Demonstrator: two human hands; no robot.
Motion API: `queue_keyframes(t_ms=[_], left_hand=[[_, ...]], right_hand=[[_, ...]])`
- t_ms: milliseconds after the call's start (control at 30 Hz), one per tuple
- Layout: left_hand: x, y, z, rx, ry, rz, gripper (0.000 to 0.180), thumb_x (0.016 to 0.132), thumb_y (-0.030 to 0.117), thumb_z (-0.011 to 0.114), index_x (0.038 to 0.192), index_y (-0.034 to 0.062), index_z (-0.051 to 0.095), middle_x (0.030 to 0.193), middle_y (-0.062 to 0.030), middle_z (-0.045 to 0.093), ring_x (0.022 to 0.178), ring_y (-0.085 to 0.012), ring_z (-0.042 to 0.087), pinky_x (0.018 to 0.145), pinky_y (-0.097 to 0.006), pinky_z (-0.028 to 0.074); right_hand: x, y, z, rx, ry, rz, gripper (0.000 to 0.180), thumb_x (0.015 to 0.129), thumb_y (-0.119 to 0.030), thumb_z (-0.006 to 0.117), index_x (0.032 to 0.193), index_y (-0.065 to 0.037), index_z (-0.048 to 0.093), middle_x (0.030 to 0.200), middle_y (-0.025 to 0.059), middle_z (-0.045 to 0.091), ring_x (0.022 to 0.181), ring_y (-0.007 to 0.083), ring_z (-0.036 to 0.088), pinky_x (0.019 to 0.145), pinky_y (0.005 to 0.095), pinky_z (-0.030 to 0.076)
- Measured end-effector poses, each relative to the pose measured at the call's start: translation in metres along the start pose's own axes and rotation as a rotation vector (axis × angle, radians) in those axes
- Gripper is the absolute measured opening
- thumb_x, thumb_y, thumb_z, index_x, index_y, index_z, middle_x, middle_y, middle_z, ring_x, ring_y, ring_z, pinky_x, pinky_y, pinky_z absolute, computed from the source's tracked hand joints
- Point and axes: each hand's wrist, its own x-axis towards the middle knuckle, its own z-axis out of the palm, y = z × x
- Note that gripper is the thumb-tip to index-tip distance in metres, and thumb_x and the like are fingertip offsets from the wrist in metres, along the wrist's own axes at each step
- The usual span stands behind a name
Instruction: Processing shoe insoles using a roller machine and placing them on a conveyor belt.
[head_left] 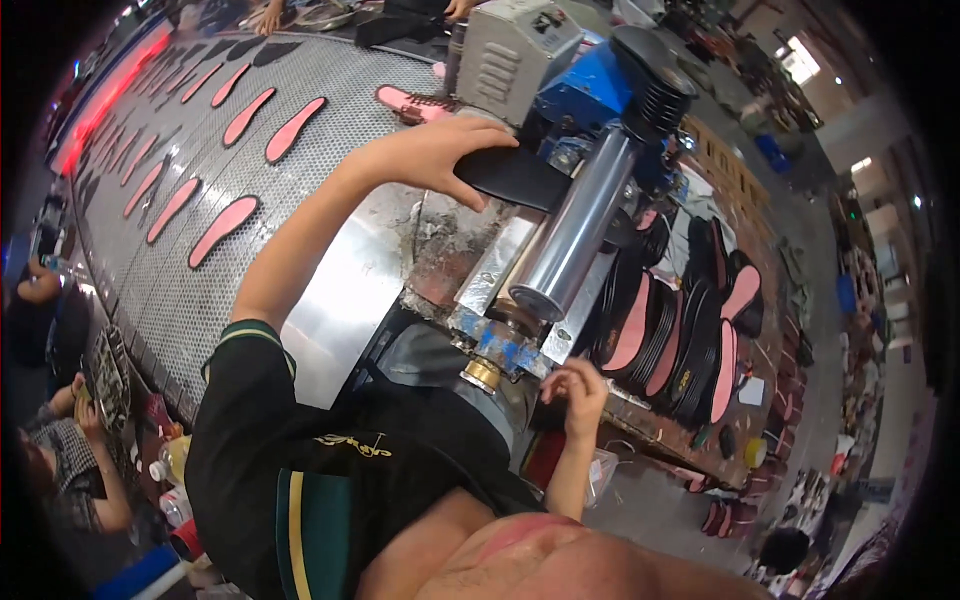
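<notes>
My left hand point(440, 158) grips a black shoe insole point(515, 178), with the fingers along its far edge and the thumb at its near edge. The insole's right end lies against a shiny metal roller point(578, 228) on a machine, and I cannot make out whether it passes under it. Below the roller's near end, my right hand point(577, 393) hangs in the air. Its fingers are loosely bent and apart, with nothing visible in them. A stack of black and pink insoles point(665, 340) lies on the bench right of the roller.
At left, a perforated metal conveyor point(335, 75) carries rows of pink insoles point(223, 230) with black edges. A pink shoe point(415, 104) stands beside a grey control box point(515, 55). A blue machine housing point(590, 88) rises behind the roller. Other people are at the far end and lower left.
</notes>
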Motion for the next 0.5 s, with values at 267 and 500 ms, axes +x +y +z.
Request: queue_keyframes(t_ms=[267,500], left_hand=[[-0.057,-0.064,-0.007,-0.206,-0.044,-0.119,0.082,0.069,0.02,0.082,0.14,0.0072,0.043,0.135,-0.0106,0.049,0.122,-0.025,0.05,0.104,-0.037,0.04],[-0.164,-0.148,-0.006,-1.242,0.4,-0.874,0.058,0.094,0.051,0.055,0.135,0.0105,0.049,0.13,-0.006,0.054,0.117,-0.0188,0.054,0.097,-0.038,0.048]], right_hand=[[-0.01,0.051,-0.011,-0.129,-0.032,0.22,0.016,0.097,-0.013,0.055,0.101,0.002,0.059,0.081,0.0087,0.067,0.066,0.0112,0.061,0.059,0.0243,0.048],[0.001,0.066,-0.018,-0.287,-0.099,0.267,0.013,0.092,-0.01,0.06,0.098,0.002,0.06,0.08,0.0053,0.066,0.07,0.0103,0.062,0.062,0.0249,0.048]])
